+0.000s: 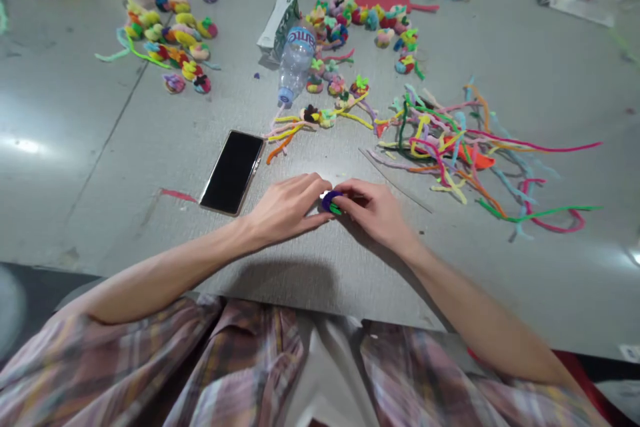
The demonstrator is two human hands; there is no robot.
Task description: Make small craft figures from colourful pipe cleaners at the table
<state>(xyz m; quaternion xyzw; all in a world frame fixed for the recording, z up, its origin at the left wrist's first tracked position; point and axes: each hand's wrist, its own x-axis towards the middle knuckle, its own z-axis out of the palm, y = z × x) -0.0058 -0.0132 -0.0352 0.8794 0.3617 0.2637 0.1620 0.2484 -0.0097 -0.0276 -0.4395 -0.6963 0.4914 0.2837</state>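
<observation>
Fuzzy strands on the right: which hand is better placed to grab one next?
The right hand, probably: it is nearer those strands, while the left hand sits nearer the phone. Both are at the purple piece.

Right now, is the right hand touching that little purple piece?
Touching: the head view shows the right hand with its thumb against the right side of the purple piece.

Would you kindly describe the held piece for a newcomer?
On the grey table, find the left hand and right hand close together. Between them is the piece: small, deep purple with bright green, held apart from the loose stems.
</observation>
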